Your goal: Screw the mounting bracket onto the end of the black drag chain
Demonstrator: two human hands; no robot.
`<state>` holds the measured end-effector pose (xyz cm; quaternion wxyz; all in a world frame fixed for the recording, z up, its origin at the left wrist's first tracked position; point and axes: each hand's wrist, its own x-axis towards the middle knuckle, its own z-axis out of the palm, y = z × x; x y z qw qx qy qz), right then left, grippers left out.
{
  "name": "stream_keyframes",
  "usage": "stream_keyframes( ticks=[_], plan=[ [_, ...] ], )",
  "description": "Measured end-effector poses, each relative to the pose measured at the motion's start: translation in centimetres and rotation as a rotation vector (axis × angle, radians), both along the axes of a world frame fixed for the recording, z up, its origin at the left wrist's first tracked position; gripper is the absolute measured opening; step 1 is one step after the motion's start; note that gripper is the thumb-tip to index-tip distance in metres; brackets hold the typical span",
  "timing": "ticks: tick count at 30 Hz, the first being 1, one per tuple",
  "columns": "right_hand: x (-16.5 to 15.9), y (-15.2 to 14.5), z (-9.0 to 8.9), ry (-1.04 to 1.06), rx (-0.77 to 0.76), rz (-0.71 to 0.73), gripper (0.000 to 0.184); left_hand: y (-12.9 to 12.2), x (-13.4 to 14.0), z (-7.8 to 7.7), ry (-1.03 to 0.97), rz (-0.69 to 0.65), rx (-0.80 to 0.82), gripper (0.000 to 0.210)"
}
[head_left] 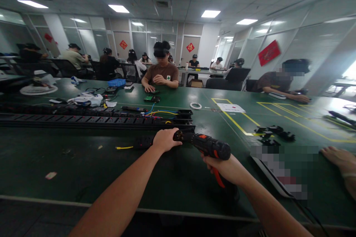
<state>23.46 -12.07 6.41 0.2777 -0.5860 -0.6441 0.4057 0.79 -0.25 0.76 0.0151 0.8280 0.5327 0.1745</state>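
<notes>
Left hand (166,140): in the middle of the frame, palm down, clasping the right part of the socket block, fingertips close to the drill's nose
Right hand (222,165): right of centre, wrapped around the grip of the power drill (207,144)
Socket block (143,142): just left of the middle of the frame, lying on the green table (91,177), its right part mostly hidden by the left hand
Block's feel: probably stiff, hard plastic, fairly light, with smooth faces that could slide or twist under a tool
Block's best hold: by its two long sides, pressed flat to the table, fingers kept back from the drill's nose
Drill's feel: likely the heavier of the two, with much of its weight in the thick rear body; the black and orange grip is the place to take it
Drill's nose: aimed left at the right end of the block; whether the bit touches it, I cannot tell
Power strip (111,119): long and black across the left of the frame, likely rigid and awkward, better lifted at two points; the coloured wires (158,113) near its right end look soft and easy to snag
Door sign (190,47): red diamond, upper middle, reads 福
Large red sign (269,52): upper right, too blurred to read
Paper sheet (230,107): right of centre, print too small to read
Brand: none legible on drill or block
</notes>
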Motion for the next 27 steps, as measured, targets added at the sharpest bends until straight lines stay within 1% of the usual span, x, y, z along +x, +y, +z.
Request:
stream_keyframes(
  ticks=[3, 8, 14, 20, 24, 27],
  plan=[
    [0.00, -0.01, -0.01, 0.017, -0.002, -0.020, 0.023, 0.12, -0.04, -0.01, 0.009, -0.016, -0.010, 0.062],
    [0.02, 0.21, -0.03, 0.014, 0.010, -0.051, 0.023, 0.14, 0.23, -0.21, 0.034, 0.018, -0.012, 0.065],
    [-0.10, 0.35, -0.35, -0.017, 0.002, 0.006, 0.024, 0.10, 0.38, -0.24, 0.047, 0.026, 0.000, 0.066],
    [-0.10, 0.23, -0.79, -0.051, 0.028, 0.053, 0.016, 0.07, 0.27, -0.25, 0.055, 0.035, -0.007, 0.069],
    [-0.01, 0.26, -0.69, -0.008, -0.008, 0.075, 0.013, 0.17, 0.10, -0.46, 0.042, 0.022, 0.003, 0.071],
    [0.00, 0.33, -0.39, 0.021, -0.054, 0.074, 0.015, 0.22, 0.12, -0.60, 0.037, 0.029, 0.013, 0.070]
  ],
)
